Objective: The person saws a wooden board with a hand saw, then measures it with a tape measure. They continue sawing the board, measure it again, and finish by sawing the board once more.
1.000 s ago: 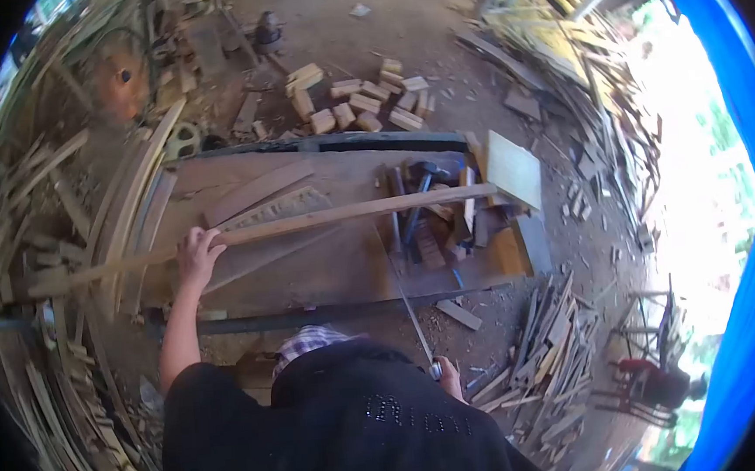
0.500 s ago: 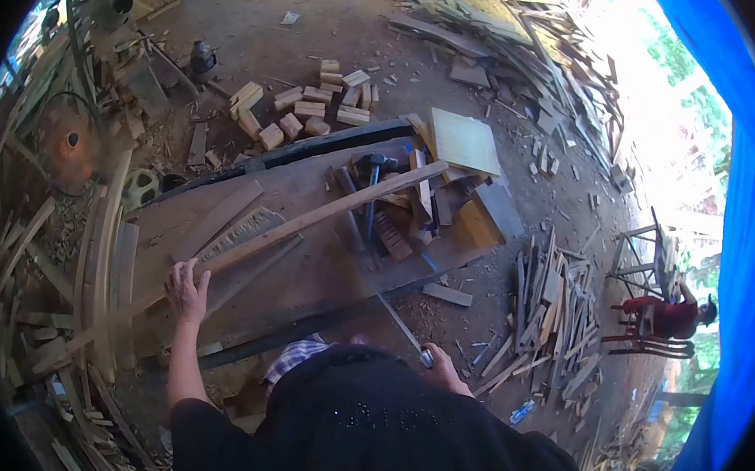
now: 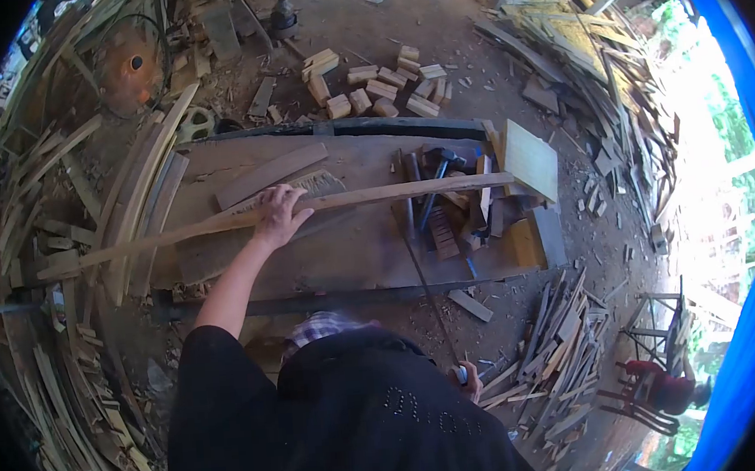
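A long, narrow wooden strip [image 3: 401,192] lies across the workbench [image 3: 353,259], running past its left end. My left hand [image 3: 280,218] is closed over the strip near its middle, fingers on the far side and thumb pointing right. Low at the right, beside my body, my right hand [image 3: 472,385] is wrapped round what looks like a tape measure [image 3: 462,375]. Its thin blade [image 3: 431,297] stretches up toward the bench; where it ends is hard to make out. Beyond the strip lie a short plank [image 3: 273,176] and a hammer [image 3: 442,163] with a blue handle.
A pale square board [image 3: 530,162] sits at the bench's right end. Cut wooden blocks [image 3: 380,86] lie on the ground beyond. Scrap wood [image 3: 547,337] is heaped at the right, and long boards [image 3: 143,195] lie at the left. A person in red [image 3: 664,386] is far right.
My left hand has moved right along the strip, now beside the short plank. The view has shifted and turned, so the bench appears further right and more level. My right hand keeps its hold.
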Motion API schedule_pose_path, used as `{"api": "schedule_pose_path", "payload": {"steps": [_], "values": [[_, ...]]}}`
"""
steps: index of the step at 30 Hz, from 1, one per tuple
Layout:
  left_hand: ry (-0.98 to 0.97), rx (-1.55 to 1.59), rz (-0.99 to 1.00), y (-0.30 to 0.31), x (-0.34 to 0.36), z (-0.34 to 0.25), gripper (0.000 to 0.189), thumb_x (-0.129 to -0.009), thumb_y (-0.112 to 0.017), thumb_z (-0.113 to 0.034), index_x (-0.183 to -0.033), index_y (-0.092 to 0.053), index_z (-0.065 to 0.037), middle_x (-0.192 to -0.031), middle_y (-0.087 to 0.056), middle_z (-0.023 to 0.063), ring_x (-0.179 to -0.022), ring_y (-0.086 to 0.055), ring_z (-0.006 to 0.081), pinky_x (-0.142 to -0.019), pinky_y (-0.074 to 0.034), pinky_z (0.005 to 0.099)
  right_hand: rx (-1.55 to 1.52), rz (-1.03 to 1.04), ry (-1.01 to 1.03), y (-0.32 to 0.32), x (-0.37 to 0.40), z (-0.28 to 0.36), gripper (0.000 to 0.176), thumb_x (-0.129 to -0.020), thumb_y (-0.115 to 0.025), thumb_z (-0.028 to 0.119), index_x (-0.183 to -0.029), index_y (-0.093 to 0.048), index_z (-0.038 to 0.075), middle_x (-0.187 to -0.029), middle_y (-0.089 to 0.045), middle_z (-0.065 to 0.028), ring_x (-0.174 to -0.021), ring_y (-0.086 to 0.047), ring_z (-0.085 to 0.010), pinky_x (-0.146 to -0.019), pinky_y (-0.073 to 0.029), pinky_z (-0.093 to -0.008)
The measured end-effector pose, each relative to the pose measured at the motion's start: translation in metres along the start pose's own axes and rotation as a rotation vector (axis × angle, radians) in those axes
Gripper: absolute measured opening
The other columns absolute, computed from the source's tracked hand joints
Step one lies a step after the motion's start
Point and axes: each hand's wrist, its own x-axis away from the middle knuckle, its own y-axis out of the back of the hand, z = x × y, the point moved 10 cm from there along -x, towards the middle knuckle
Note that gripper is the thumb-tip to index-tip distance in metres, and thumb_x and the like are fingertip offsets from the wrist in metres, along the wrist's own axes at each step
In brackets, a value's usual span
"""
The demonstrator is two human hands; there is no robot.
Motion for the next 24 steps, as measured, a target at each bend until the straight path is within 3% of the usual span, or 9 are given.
{"api": "schedule_pose_path", "payload": {"steps": [4, 9, 16, 19, 24], "values": [[-0.096, 0.069, -0.062, -0.013, -0.004, -0.003, 0.038, -0.079, -0.072, -0.038, -0.110, -0.063, -0.017, -0.106, -0.058, 0.0073, -0.106, -0.052, 0.0308, -0.093, -0.038, 0.0446, 0.028, -0.074, 0.027, 0.014, 0.004, 0.010, 0.025, -0.085, -0.070, 0.019, -0.106, -0.060, 0.009, -0.089, -0.067, -0.0163, -0.079, -0.068, -0.0336, -0.068, -0.053, -0.0392], [-0.052, 0.094, 0.008, -0.009, 0.000, -0.001, 0.034, -0.080, -0.071, -0.036, -0.105, -0.063, -0.015, -0.099, -0.060, 0.0075, -0.100, -0.055, 0.0316, -0.090, -0.040, 0.0465, -0.006, -0.078, 0.066, 0.017, 0.008, 0.032, 0.024, -0.083, -0.072, 0.019, -0.102, -0.062, 0.007, -0.085, -0.066, -0.0162, -0.078, -0.069, -0.0326, -0.066, -0.053, -0.0377], [0.004, 0.133, 0.096, -0.022, -0.003, 0.002, 0.036, -0.087, -0.064, -0.040, -0.107, -0.064, -0.010, -0.094, -0.056, 0.0105, -0.096, -0.053, 0.0336, -0.087, -0.042, 0.0458, -0.022, -0.082, 0.166, 0.017, 0.007, 0.049, 0.031, -0.081, -0.073, 0.016, -0.106, -0.059, 0.007, -0.092, -0.067, -0.0163, -0.081, -0.068, -0.0345, -0.068, -0.054, -0.0385], [0.053, 0.110, 0.166, -0.026, -0.001, -0.002, 0.034, -0.089, -0.059, -0.043, -0.106, -0.065, -0.014, -0.096, -0.055, 0.0093, -0.095, -0.054, 0.0321, -0.087, -0.042, 0.0454, -0.002, -0.066, 0.169, 0.011, -0.003, 0.052, 0.033, -0.080, -0.074, 0.016, -0.108, -0.058, 0.007, -0.093, -0.067, -0.0162, -0.083, -0.068, -0.0352, -0.071, -0.054, -0.0396], [0.049, 0.037, 0.085, -0.025, -0.001, 0.002, 0.028, -0.086, -0.061, -0.043, -0.104, -0.066, -0.021, -0.097, -0.054, 0.0066, -0.101, -0.050, 0.0290, -0.090, -0.038, 0.0461, 0.009, -0.025, 0.204, -0.003, -0.028, 0.071, 0.033, -0.081, -0.072, 0.015, -0.110, -0.057, 0.007, -0.094, -0.067, -0.0168, -0.084, -0.068, -0.0366, -0.072, -0.054, -0.0407]]}}
